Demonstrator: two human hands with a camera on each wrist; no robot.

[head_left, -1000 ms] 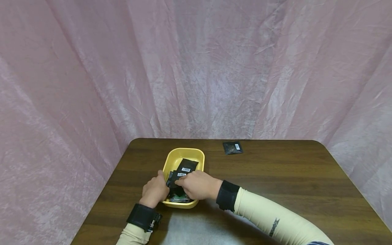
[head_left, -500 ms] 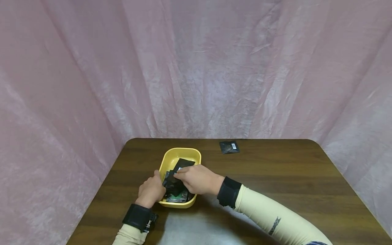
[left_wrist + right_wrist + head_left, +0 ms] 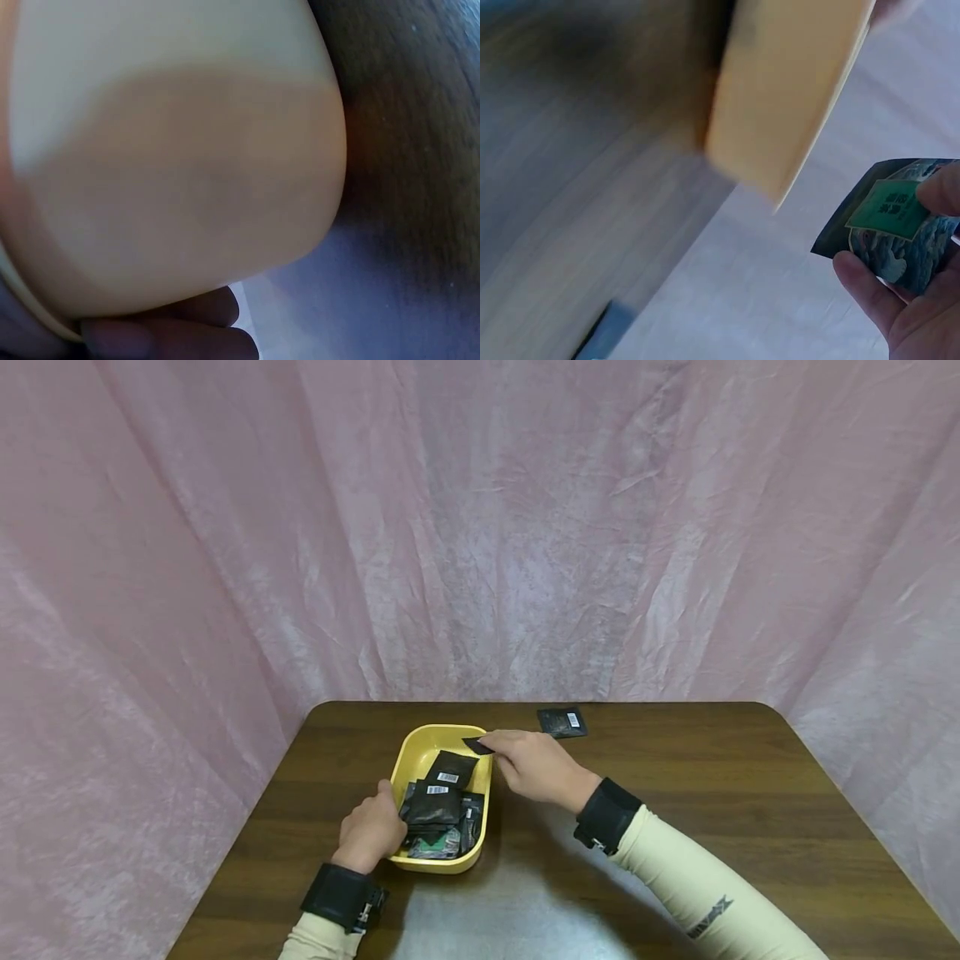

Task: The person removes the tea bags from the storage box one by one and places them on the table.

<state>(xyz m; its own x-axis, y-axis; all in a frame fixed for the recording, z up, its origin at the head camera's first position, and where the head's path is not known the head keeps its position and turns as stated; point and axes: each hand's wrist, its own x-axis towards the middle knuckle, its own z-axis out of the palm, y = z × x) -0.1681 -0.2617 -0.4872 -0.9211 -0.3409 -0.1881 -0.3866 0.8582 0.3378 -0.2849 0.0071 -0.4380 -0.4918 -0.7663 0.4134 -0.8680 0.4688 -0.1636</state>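
A yellow plastic bin (image 3: 422,750) stands on the left part of the table, with several black sachets (image 3: 433,806) piled in its near half. At its left rim, my left hand (image 3: 370,828) grips the wall, its fingertips (image 3: 196,341) showing past the bin's edge in the left wrist view. My right hand (image 3: 542,768) is over the bin's far right corner, pinching one sachet (image 3: 889,217) between thumb and fingers. That sachet has a green label and a wave-like picture on the side facing the right wrist camera.
Another black sachet (image 3: 562,722) with a white barcode label lies by the table's back edge, right of the bin. The brown wooden table (image 3: 675,785) ends at a pink curtain (image 3: 480,527) behind it.
My right hand has lifted a sachet off the pile and moved up and right with it to the bin's far right corner. The left hand has stayed on the rim.
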